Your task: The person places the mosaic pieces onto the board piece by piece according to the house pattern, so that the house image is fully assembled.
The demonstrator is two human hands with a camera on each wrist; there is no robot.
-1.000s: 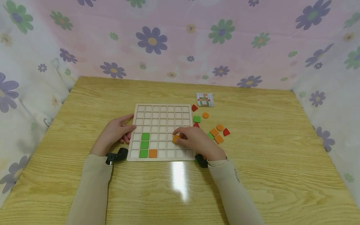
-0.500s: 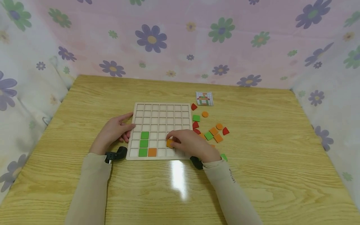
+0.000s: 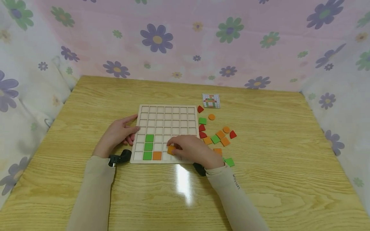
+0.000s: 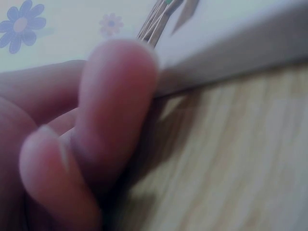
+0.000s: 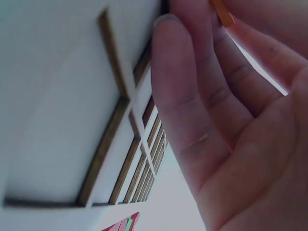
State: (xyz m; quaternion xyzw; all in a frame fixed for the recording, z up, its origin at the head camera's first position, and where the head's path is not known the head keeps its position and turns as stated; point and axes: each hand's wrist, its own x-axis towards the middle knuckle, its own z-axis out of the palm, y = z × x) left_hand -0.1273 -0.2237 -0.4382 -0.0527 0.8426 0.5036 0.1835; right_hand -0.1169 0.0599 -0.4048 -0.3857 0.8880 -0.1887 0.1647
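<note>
A wooden grid board (image 3: 160,161) lies flat on the table in the head view. Three green square tiles (image 3: 148,146) fill a column of cells at its lower left, with an orange square tile (image 3: 157,156) beside the lowest. My left hand (image 3: 117,133) rests against the board's left edge, thumb and index finger touching the rim. Over the board's lower middle, my right hand (image 3: 190,149) pinches another orange square tile (image 3: 171,150) between thumb and fingers. The right wrist view shows only a sliver of that held tile (image 5: 222,13). Several cells are hidden under the right hand.
Loose tiles lie right of the board: red quarter-circle pieces (image 3: 233,134), orange discs (image 3: 212,117), orange squares (image 3: 220,134) and green squares (image 3: 229,162). Behind them is a small printed pattern card (image 3: 211,100). A flowered cloth (image 3: 185,41) hangs along the table's back edge.
My right hand has moved left and slightly nearer across the board, carrying the orange square tile. My left hand has stayed at the board's left edge.
</note>
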